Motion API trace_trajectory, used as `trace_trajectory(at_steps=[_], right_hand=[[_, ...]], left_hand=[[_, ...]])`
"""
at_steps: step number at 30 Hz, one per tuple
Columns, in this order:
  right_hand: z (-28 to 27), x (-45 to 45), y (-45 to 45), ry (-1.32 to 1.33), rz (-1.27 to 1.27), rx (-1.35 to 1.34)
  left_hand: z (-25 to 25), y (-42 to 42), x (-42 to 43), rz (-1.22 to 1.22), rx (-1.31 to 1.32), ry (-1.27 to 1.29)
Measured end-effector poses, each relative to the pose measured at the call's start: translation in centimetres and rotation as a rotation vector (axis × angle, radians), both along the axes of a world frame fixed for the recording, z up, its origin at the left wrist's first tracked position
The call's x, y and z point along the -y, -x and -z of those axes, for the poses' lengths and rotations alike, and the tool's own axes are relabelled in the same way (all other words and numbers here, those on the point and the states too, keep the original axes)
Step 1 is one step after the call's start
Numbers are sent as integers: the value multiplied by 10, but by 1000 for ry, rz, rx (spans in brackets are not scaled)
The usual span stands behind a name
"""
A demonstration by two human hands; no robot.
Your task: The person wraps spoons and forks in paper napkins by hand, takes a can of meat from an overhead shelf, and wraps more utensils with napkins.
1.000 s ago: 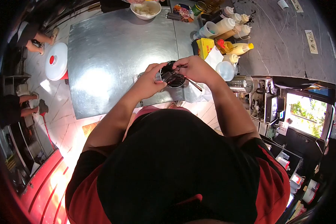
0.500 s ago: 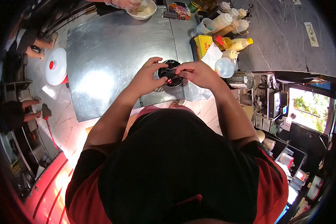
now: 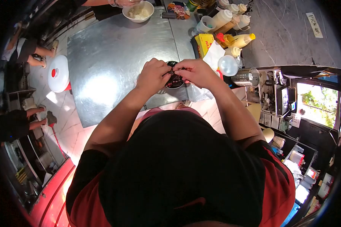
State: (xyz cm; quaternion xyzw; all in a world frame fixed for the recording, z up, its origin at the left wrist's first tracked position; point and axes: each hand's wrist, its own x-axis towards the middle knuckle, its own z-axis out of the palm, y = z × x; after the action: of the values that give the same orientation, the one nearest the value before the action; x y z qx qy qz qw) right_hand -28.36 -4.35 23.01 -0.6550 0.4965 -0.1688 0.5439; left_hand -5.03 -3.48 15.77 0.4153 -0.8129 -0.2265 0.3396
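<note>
A round black container (image 3: 175, 84) stands on the metal table near its front edge, with dark, glossy contents and a few reddish spots. Over its left rim, my left hand (image 3: 154, 76) is closed, thumb and fingers pinched together. From the right, my right hand (image 3: 195, 72) pinches above the same container, its fingertips almost meeting those of the left. Something small and dark appears to be between the fingertips, too small and shadowed to name. Clear plastic (image 3: 199, 93) lies beside the container, below my right hand.
A metal table (image 3: 113, 49) spreads to the left. Squeeze bottles (image 3: 222, 17), a yellow box (image 3: 204, 43) and a clear round lid (image 3: 228, 66) stand at the right. Another person's gloved hand (image 3: 119, 3) is at a white bowl (image 3: 147, 18). A white-lidded bin (image 3: 58, 81) stands left.
My left hand's fingers have gone from spread apart to pinched together. Both hands now meet closely over the container. The other person's hand and white bowl appear slightly further left.
</note>
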Motion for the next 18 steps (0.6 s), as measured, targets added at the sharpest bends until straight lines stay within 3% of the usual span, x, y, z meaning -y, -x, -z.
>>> trace_trajectory(at_steps=[3,6,9,11,14,18], right_hand=[[3,8,-2,490,-121,-29],[0,9,-6,248,8,32],[-11,16,-13,13,98,123],[-21,22,-16,26,108,134],[-20,30,-15,50,115,121],[-16,32,-10,-37,110,93]], left_hand=[[1,-4,5,0,-75,13],[-20,-11,2,-39,-269,-324],[-30,-22,7,-38,-322,-336],[-33,-31,12,-78,-378,-283],[-31,-49,20,-299,-601,-512],[-37,-74,22,-375,-1026,-707]])
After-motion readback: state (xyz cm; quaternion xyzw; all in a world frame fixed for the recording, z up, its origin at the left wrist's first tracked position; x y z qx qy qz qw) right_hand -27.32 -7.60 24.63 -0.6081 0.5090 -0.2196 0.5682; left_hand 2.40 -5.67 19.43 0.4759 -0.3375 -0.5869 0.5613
